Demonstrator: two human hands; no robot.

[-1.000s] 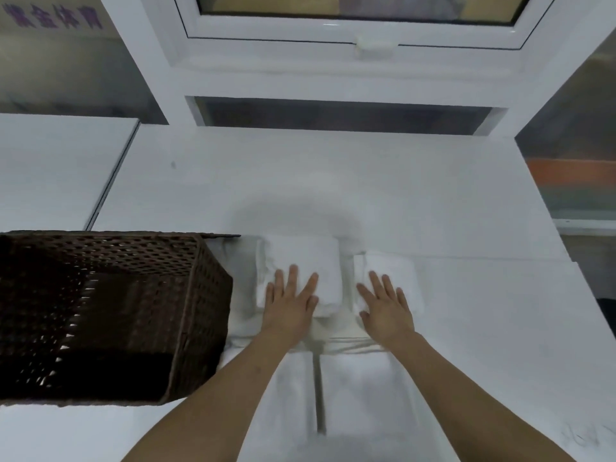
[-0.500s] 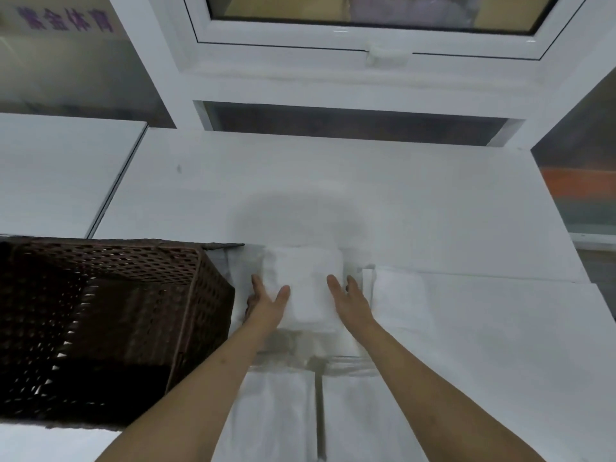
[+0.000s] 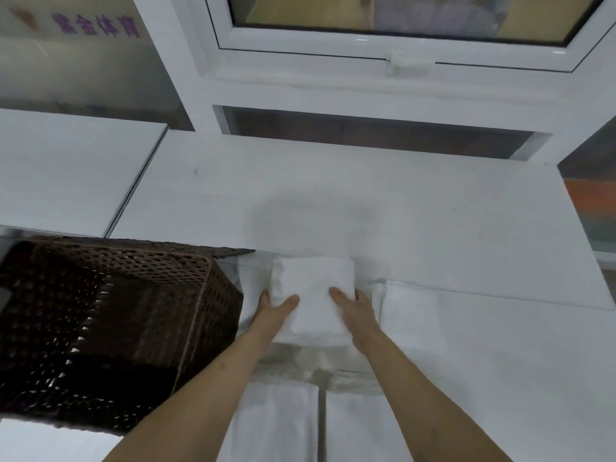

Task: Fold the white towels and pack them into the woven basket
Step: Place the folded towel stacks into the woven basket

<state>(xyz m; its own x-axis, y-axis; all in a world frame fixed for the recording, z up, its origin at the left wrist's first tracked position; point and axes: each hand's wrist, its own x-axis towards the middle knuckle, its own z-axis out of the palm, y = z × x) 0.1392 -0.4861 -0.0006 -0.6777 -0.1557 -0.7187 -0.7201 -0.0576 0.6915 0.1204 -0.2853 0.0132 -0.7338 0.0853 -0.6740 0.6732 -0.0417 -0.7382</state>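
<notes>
White counter (image 3: 416, 208) below the window carries everything. Your left hand (image 3: 271, 311) and right hand (image 3: 355, 310) hold the folded white towel (image 3: 313, 295) from both sides, thumbs on top. Keep the grip even, so the folds stay flat on the way to the dark woven basket (image 3: 110, 328) beside it.

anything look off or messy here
Nothing stands out. Both hands, left hand and right hand, grip a neat folded towel; another folded towel lies beside it, and the woven basket sits upright, undamaged.
</notes>
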